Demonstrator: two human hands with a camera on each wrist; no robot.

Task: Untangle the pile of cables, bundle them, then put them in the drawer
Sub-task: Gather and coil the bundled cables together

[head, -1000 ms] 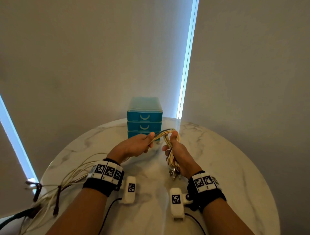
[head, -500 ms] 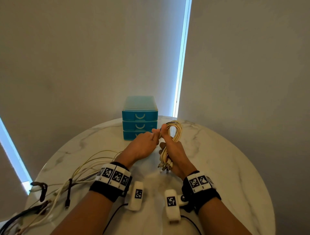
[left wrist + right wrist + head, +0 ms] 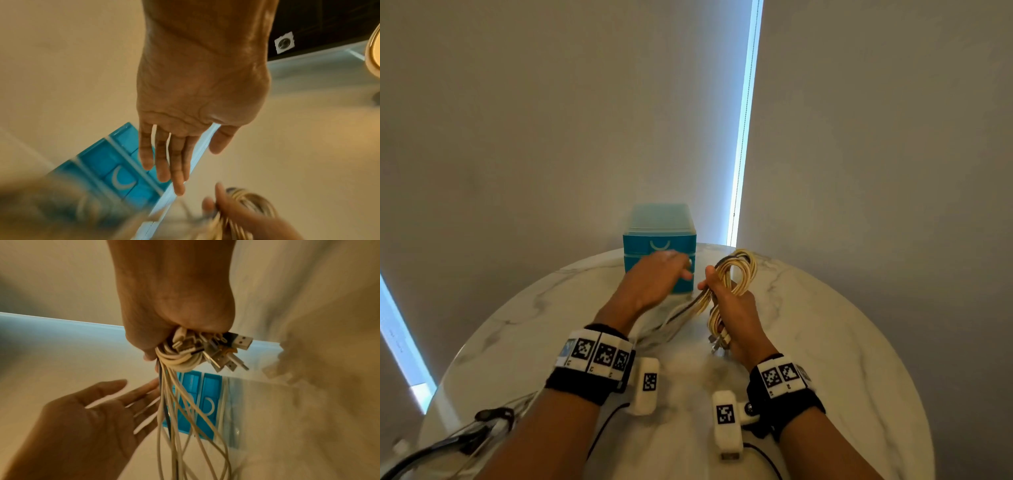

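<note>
My right hand [image 3: 722, 301] grips a coiled bundle of cream cables [image 3: 739, 274] upright over the round marble table [image 3: 842, 342]. In the right wrist view the bundle [image 3: 180, 360] is in its fist, with USB plugs [image 3: 236, 344] sticking out and loose tails hanging down. My left hand [image 3: 667, 270] is open with straight fingers, holds nothing, and is just in front of the blue three-drawer unit [image 3: 654, 240] at its middle drawer. The left wrist view shows those fingers [image 3: 164, 162] over the shut drawer fronts [image 3: 121, 178]. Whether they touch the drawer, I cannot tell.
More loose cables, cream and black [image 3: 479, 428], lie at the table's front left edge. The bundle's tails [image 3: 671, 322] trail across the table between my hands. A wall and a bright window strip [image 3: 743, 137] stand right behind the drawer unit.
My left hand has let go of the bundle and moved forward to the drawer unit with fingers straightened. The right hand still holds the bundle, shifted slightly right.
</note>
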